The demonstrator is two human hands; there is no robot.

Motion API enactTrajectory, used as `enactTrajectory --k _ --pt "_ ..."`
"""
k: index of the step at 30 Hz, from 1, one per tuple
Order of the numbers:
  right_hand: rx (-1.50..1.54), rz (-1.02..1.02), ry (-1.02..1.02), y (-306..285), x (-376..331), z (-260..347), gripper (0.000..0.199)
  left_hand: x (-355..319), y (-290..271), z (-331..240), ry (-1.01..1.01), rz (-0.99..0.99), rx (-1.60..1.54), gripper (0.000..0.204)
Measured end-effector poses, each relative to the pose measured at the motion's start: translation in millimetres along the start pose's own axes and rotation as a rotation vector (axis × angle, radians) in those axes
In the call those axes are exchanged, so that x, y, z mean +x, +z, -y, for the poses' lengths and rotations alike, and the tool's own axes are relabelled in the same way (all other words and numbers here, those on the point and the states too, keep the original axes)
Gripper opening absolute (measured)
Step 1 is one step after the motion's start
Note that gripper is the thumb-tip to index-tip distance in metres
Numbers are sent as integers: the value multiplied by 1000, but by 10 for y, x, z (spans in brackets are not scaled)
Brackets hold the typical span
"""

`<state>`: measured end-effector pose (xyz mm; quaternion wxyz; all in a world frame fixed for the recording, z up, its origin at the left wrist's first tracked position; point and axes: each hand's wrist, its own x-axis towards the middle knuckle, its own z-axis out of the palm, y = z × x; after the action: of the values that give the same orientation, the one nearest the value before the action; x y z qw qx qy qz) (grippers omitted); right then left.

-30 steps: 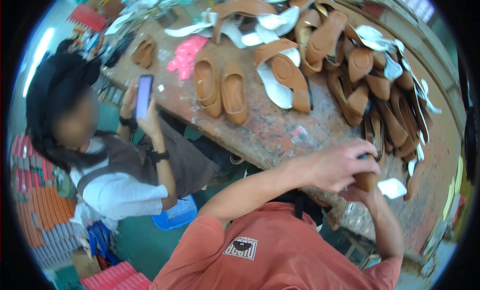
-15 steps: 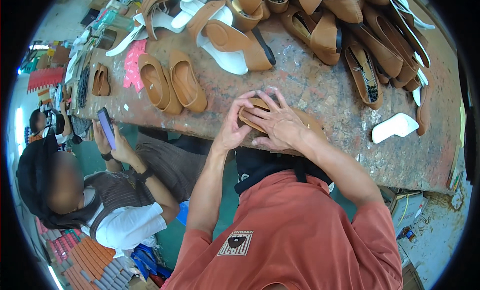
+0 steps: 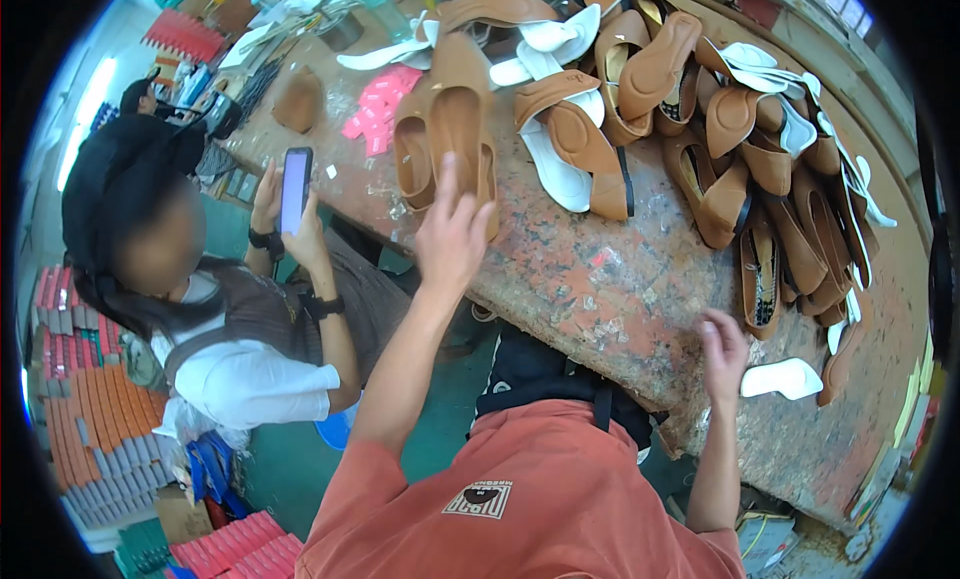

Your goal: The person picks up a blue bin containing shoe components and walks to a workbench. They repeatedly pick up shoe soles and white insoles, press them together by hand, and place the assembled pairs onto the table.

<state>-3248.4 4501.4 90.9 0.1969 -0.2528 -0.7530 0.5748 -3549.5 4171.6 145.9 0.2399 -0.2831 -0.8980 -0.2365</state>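
Observation:
My left hand (image 3: 452, 241) reaches over the left part of the workbench. Its index finger lies at the heel of a tan flat shoe (image 3: 458, 109), and the other fingers curl near it. That shoe points away from me, above a pair of similar tan shoes; one of them (image 3: 412, 164) shows on its left, the other (image 3: 488, 191) is partly hidden behind it. Over the bench's front edge on the right is my right hand (image 3: 722, 354), holding nothing, fingers loosely bent and apart. Closest to it lies a white insole (image 3: 783, 379).
Several tan shoes and white insoles are heaped at the back right, among them a tan shoe (image 3: 705, 189). Pink labels (image 3: 382, 109) lie on the bench (image 3: 590, 289) at the back left. At my left sits a person (image 3: 250, 349) holding a phone (image 3: 296, 191).
Both hands were together on one tan shoe at the bench's front edge. The left hand and a shoe are now at the left pair; the right hand has moved away rightward. The view has turned.

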Motion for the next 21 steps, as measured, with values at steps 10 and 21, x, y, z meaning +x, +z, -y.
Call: enactTrajectory --k 10,21 --pt "-279 168 -227 631 -50 -224 16 -313 231 98 -331 219 -304 47" --pt "-254 210 -227 672 -32 -63 12 2293 -195 3203 -601 -630 -350 107"
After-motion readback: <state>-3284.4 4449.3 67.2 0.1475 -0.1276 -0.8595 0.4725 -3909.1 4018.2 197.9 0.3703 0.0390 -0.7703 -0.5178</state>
